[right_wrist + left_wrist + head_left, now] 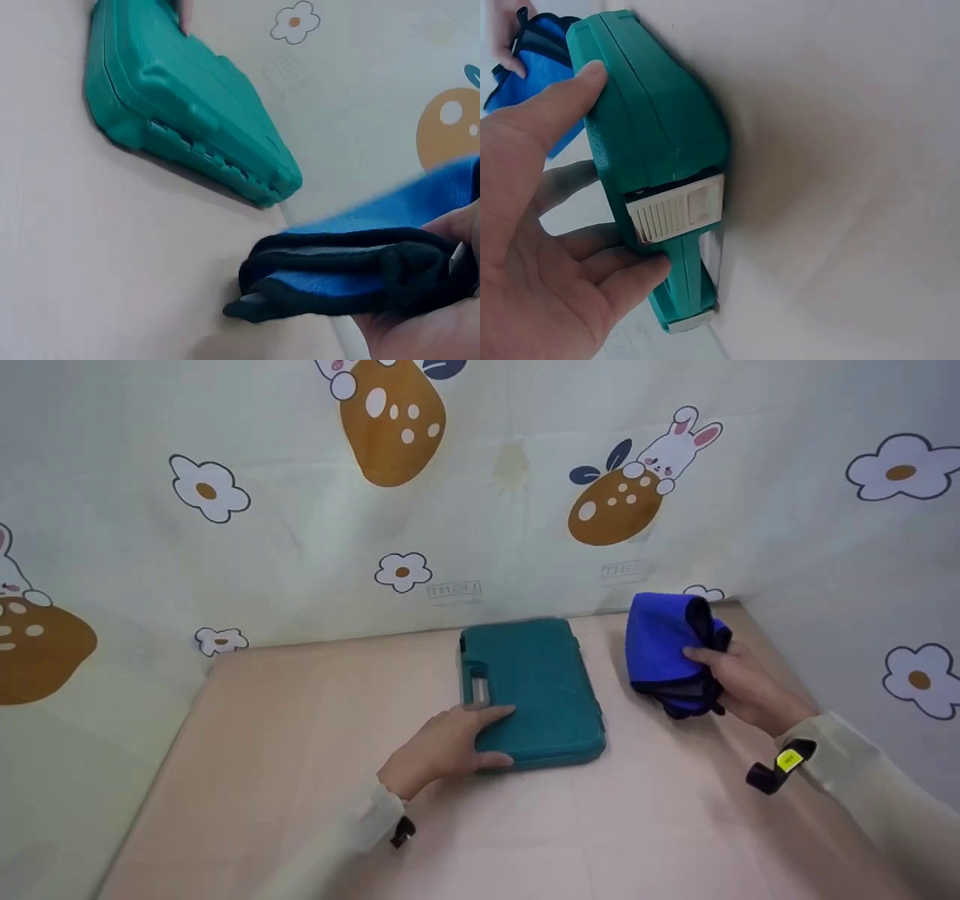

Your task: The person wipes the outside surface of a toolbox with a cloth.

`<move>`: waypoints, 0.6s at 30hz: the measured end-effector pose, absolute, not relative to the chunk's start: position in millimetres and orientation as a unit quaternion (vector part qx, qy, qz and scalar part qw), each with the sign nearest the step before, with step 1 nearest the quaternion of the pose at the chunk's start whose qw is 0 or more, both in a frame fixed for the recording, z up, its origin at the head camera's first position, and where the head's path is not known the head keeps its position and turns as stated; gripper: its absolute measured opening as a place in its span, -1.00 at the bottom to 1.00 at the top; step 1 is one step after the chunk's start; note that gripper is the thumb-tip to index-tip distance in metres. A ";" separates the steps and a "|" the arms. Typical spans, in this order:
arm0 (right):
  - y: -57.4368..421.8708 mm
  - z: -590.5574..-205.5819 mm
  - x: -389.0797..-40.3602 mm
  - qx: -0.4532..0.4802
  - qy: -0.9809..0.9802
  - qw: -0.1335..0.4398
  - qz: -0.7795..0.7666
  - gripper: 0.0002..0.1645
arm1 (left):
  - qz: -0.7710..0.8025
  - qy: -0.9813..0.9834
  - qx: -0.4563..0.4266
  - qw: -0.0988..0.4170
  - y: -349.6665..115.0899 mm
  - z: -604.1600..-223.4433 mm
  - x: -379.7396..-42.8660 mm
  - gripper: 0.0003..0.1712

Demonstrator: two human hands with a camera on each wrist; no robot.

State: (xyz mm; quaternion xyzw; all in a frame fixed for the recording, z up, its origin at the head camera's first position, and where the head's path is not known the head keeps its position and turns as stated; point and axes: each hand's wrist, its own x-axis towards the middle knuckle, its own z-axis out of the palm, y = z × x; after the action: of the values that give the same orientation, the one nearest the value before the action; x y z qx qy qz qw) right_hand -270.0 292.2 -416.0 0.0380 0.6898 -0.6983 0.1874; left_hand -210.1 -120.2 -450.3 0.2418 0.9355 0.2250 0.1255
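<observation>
A teal plastic case (536, 682) lies flat, its handle and pale latches (679, 210) along the left side. My left hand (450, 742) rests on its near left part, index finger extended over the lid and thumb at the near edge. In the left wrist view, other fingers (641, 281) reach to the handle. To the right, my right hand (739, 679) grips a folded blue cloth (664, 637) with black edging, thumb on its near face. The right wrist view shows the cloth's stacked layers (330, 281) edge-on; the fingers behind them are mostly hidden.
The table (322, 712) has a pale pinkish cover. A curtain (300, 547) printed with rabbits and flowers stands behind and along both sides. Hinges (202, 154) run along the case's right side, facing the cloth. Black straps (780, 765) hang at the wrists.
</observation>
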 end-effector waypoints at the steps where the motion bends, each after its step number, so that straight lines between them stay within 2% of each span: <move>1: 292.2 -418.3 -270.0 0.042 0.684 0.184 -0.705 -0.04 | 0.238 0.934 0.236 0.120 -122.4 -451.1 -210.1 -0.14; 4: 292.6 -424.4 -270.0 0.048 0.668 0.172 -0.723 -0.08 | 0.282 0.932 0.209 0.087 -129.7 -454.1 -213.0 -0.26; 8: 293.8 -431.4 -269.1 0.053 0.652 0.171 -0.737 -0.02 | 0.339 0.929 0.130 0.066 -138.8 -456.6 -222.6 -0.41; 12: 292.8 -439.8 -266.9 0.057 0.643 0.168 -0.745 0.03 | 0.373 0.922 0.047 0.089 -144.6 -453.9 -235.2 -0.44; 18: 284.8 -453.7 -264.7 0.071 0.658 0.150 -0.735 0.01 | 0.363 0.922 -0.002 0.135 -144.5 -453.5 -248.6 -0.43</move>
State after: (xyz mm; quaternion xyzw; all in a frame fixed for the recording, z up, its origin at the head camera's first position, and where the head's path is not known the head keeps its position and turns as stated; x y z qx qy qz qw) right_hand -264.7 284.8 -453.7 0.0713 0.6578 -0.7347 0.1500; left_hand -248.6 -144.5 -453.5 -0.0019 0.9220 0.3627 0.1355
